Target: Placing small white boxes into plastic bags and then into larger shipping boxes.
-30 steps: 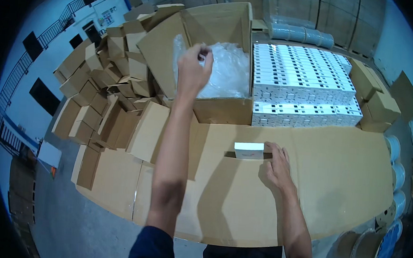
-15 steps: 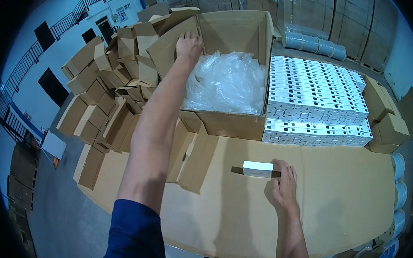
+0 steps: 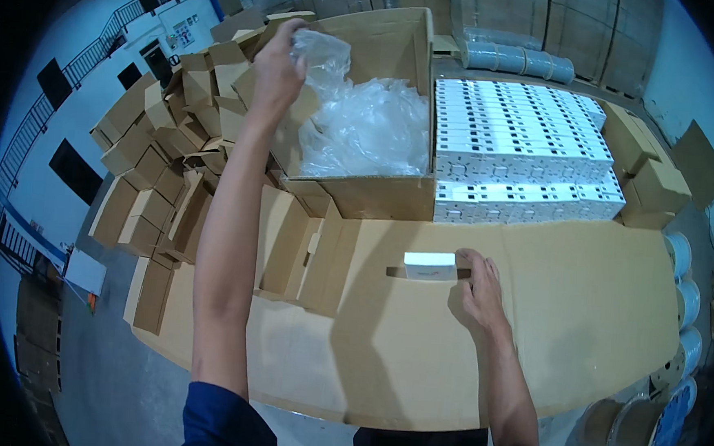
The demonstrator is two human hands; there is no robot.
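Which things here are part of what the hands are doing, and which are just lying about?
In use:
left hand lifting a clear plastic bag
open carton of bags
right hand at the small white box

Lying about:
stacked white boxes
folded cardboard boxes
tape rolls

The left hand closes around a clear plastic bag, its fingertips hidden behind the film. Below those fingers, crumpled plastic covers whatever fills the open carton. The right hand hides one end of the small white box.
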